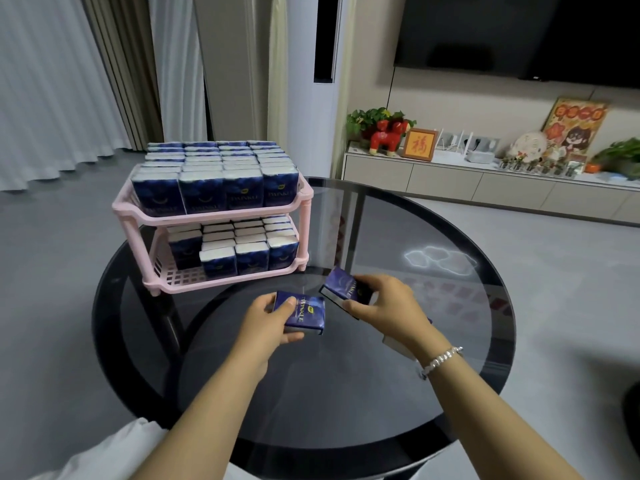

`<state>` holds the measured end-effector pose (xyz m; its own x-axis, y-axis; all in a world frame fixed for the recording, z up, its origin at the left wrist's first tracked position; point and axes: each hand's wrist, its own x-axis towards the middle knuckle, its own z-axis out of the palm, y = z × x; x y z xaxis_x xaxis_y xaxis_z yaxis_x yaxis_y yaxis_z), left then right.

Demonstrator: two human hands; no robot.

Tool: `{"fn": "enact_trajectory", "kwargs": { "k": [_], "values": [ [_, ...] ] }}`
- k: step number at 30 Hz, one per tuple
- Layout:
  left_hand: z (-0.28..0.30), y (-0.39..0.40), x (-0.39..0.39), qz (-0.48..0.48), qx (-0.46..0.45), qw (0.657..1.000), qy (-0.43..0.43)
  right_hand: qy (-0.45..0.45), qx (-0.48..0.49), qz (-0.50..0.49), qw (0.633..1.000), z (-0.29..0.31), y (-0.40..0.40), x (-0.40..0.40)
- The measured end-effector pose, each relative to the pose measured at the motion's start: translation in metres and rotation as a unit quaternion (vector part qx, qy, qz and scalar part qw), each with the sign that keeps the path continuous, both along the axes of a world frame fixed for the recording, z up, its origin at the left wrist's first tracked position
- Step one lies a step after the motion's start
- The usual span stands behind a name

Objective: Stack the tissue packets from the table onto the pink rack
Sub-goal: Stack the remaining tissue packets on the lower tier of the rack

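Each grip holds one packet: your left hand [273, 318] pinches a tissue packet [304, 315], your right hand [384, 308] a second packet [341, 289]. Both sit low over the worktop [450, 271], probably lifted as a pair for the gap on the pink rack [214, 211] lower shelf.

Two hand-held packets [304, 315], one rack [214, 214]

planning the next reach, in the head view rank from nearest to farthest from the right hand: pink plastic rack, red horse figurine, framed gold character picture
From the right hand:
1. Pink plastic rack, on the table to the left.
2. Red horse figurine, on the far cabinet.
3. Framed gold character picture, beside the figurine; these two are nearly level.
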<state>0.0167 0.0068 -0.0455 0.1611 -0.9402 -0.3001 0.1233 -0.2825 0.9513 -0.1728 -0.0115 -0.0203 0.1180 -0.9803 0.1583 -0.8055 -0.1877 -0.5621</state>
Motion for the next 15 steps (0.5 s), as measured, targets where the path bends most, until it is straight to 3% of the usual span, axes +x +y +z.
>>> {"fn": "enact_trajectory", "kwargs": {
  "k": [3, 6, 10, 15],
  "values": [
    [0.002, 0.001, 0.0, -0.009, -0.004, 0.999, 0.038, -0.056, 0.026, 0.058, 0.996, 0.008, 0.005, 0.007],
    [0.006, 0.004, -0.002, -0.043, -0.012, 0.996, 0.082, -0.026, 0.024, 0.119, 0.992, 0.01, 0.008, 0.014],
    [0.006, 0.007, -0.005, -0.055, -0.017, 0.996, 0.068, -0.009, 0.05, 0.168, 0.985, 0.013, 0.012, 0.018],
    [0.003, 0.006, -0.008, -0.037, -0.018, 0.998, 0.049, 0.017, 0.053, 0.085, 0.995, 0.014, 0.014, 0.002]
  ]
}}
